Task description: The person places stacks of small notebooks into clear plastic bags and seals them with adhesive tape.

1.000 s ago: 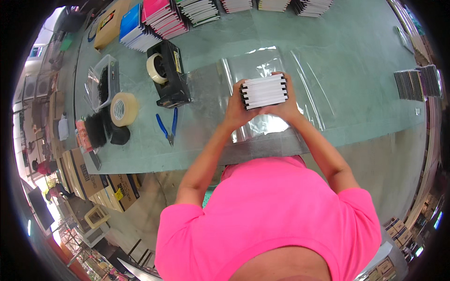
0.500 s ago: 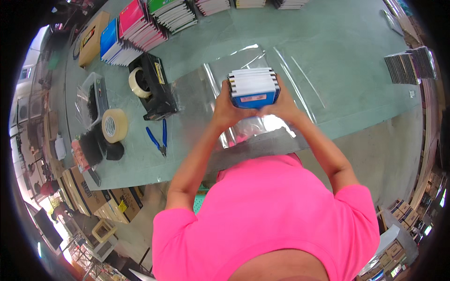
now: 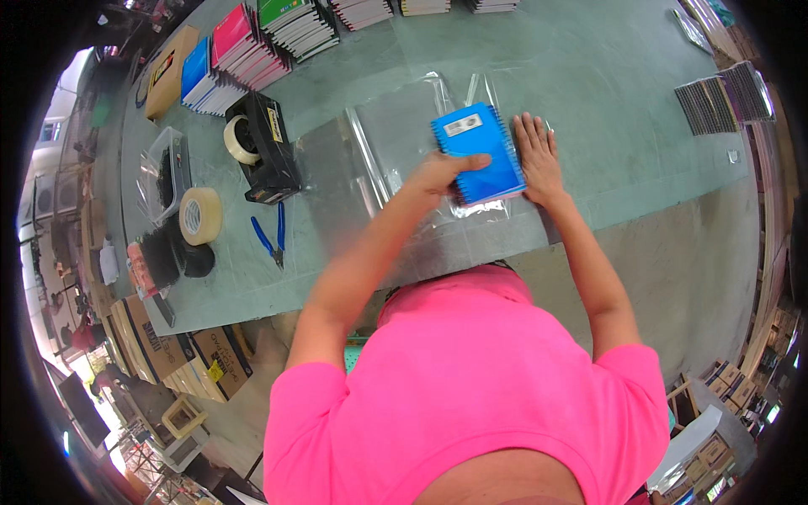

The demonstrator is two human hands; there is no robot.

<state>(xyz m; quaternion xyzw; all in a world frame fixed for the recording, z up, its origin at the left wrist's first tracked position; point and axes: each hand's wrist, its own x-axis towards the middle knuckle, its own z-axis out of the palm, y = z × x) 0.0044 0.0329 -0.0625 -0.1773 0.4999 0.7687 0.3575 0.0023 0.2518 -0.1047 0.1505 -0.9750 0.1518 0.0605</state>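
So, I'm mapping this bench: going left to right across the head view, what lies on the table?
Roll of tan tape → blue pliers → black tape dispenser → left hand → blue notebook → right hand → dark stack of spiral pads.

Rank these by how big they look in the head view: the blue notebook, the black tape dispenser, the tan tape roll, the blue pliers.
1. Blue notebook and black tape dispenser: these look about alike, so no firm order between them.
2. Tan tape roll
3. Blue pliers: longer than the roll is wide but far thinner, so this order is unsure.
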